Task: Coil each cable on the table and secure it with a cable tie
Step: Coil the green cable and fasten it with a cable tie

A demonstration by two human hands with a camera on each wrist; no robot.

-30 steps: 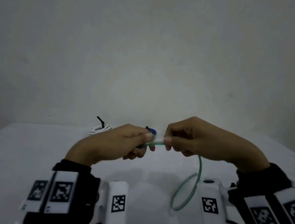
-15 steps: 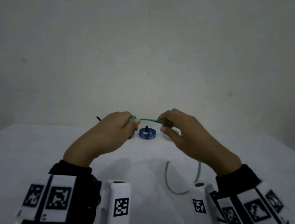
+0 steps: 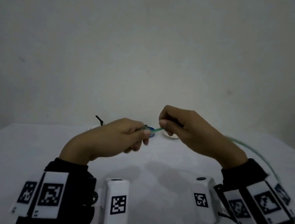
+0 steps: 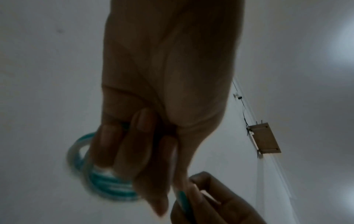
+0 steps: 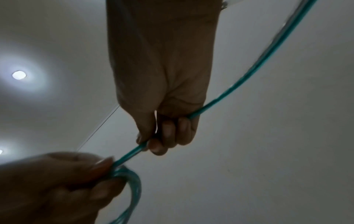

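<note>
A thin green cable runs taut between my two hands above the white table. My left hand grips a small bundle of several green loops, its fingers curled round them. My right hand pinches the free strand just right of the left hand. The cable's tail arcs blurred over my right wrist and leaves the right wrist view at the top. No loose cable tie shows.
At the table's far edge lie a white coil with a black tie, a blue coil partly behind my left fingers, and a second white coil below my right hand. A plain wall stands behind.
The hanging tail has swung up from the table and over my right wrist. My hands have come closer together again, with the right hand raised above the left.
</note>
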